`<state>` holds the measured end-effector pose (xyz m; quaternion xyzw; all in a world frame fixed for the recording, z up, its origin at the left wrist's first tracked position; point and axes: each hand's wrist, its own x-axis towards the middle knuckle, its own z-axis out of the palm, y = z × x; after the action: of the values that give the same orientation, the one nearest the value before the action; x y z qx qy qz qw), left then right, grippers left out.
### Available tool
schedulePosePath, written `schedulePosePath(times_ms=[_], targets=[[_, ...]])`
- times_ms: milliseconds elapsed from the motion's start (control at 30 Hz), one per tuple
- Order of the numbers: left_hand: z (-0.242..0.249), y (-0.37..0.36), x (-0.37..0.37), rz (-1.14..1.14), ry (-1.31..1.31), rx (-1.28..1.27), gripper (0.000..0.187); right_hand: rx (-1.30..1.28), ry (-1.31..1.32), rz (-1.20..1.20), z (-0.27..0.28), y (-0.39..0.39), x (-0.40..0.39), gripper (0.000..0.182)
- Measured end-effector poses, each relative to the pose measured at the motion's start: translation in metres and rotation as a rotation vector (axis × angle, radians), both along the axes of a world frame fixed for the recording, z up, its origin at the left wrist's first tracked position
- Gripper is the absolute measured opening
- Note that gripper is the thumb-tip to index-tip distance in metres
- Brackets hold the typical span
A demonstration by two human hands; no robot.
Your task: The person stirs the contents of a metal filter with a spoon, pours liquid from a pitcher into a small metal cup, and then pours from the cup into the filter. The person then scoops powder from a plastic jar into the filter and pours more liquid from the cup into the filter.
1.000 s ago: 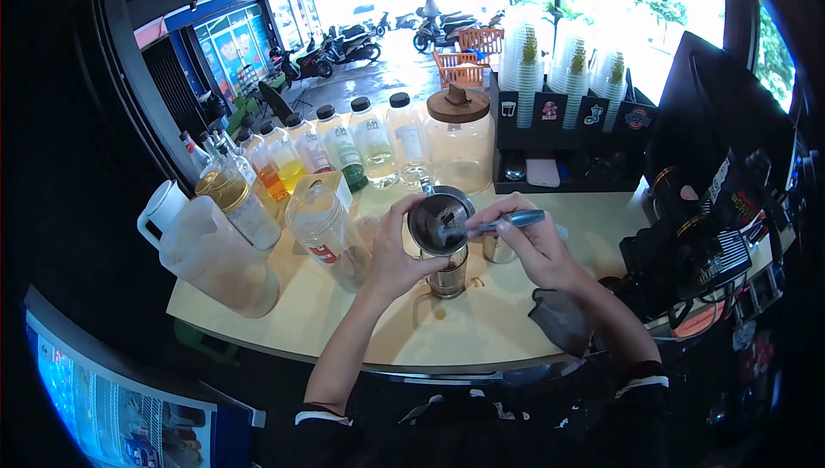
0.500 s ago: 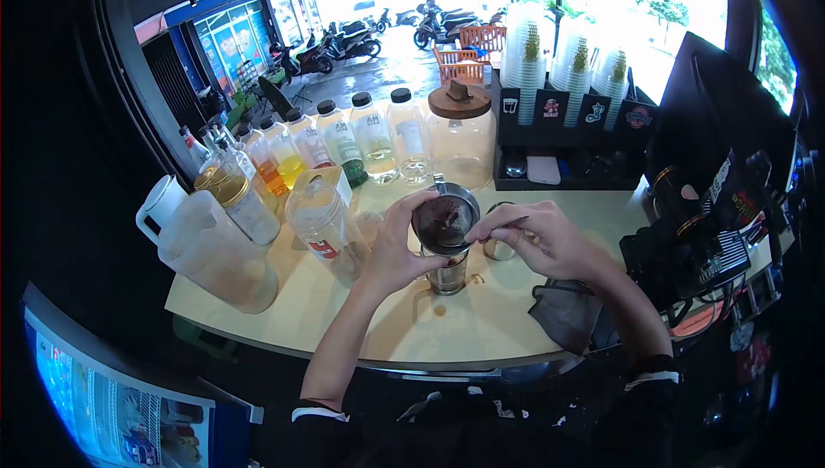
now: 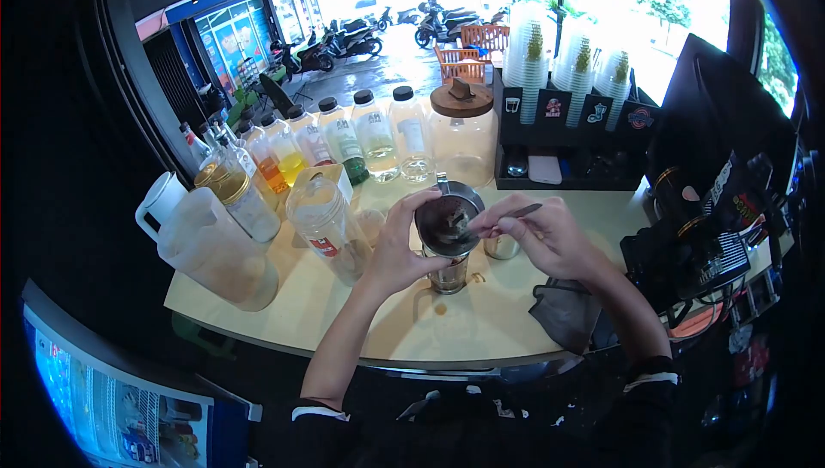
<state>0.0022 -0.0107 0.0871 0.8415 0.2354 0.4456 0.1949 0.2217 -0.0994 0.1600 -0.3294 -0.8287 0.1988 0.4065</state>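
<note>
My left hand point(image 3: 400, 246) is closed round a metal pitcher point(image 3: 449, 208), tilted so its inside, with dark residue, faces me. The pitcher's handle points away, toward the back. Directly beneath its lower rim, a clear glass point(image 3: 449, 281) stands on the counter with something dark near its top. My right hand point(image 3: 546, 236) pinches a spoon point(image 3: 526, 209), whose far end reaches into the pitcher and is hard to make out. Partly behind my right hand stands a small cup point(image 3: 501, 249).
Left of my hands are a clear jar point(image 3: 326, 227) and a large plastic jug point(image 3: 219, 249). Capped bottles point(image 3: 375, 137) and a wooden-lidded jar point(image 3: 462, 146) line the back. A dark cloth point(image 3: 567, 313) lies at the right front. Stacked cups point(image 3: 571, 68) fill a black holder.
My right hand has shifted slightly, and the spoon handle has swung, showing more of it above my fingers. The pitcher has moved very little over the glass.
</note>
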Motion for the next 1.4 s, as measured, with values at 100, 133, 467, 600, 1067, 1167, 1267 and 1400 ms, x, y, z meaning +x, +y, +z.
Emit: schedulePosePath(times_ms=[100,133,467,600,1067,1167,1267,1400], targets=[[-0.003,-0.001,0.002,-0.014,-0.032,0.012,0.088,-0.051,0.257,-0.021,-0.007,0.002,-0.005,0.022],[-0.003,0.0,0.002,-0.016,-0.031,0.012,0.088,-0.101,0.274,-0.024,-0.009,0.0,-0.008,0.023],[-0.006,0.0,0.002,0.001,-0.037,0.034,0.087,-0.174,0.256,-0.07,-0.016,0.002,-0.008,0.021],[-0.008,0.002,0.001,-0.002,-0.031,0.035,0.086,-0.149,0.408,-0.068,-0.014,0.004,-0.006,0.021],[-0.006,0.002,0.0,-0.022,-0.058,0.041,0.087,0.07,0.088,-0.051,-0.008,-0.002,-0.002,0.016],[-0.007,0.003,0.0,-0.025,-0.056,0.038,0.087,0.015,0.012,-0.031,-0.009,-0.007,-0.007,0.017],[-0.006,0.003,0.0,-0.03,-0.055,0.028,0.086,0.093,0.111,-0.059,-0.01,-0.002,-0.005,0.018],[-0.004,0.002,-0.001,0.031,-0.008,0.148,0.088,-0.039,0.147,0.001,-0.015,0.001,-0.004,0.023]])
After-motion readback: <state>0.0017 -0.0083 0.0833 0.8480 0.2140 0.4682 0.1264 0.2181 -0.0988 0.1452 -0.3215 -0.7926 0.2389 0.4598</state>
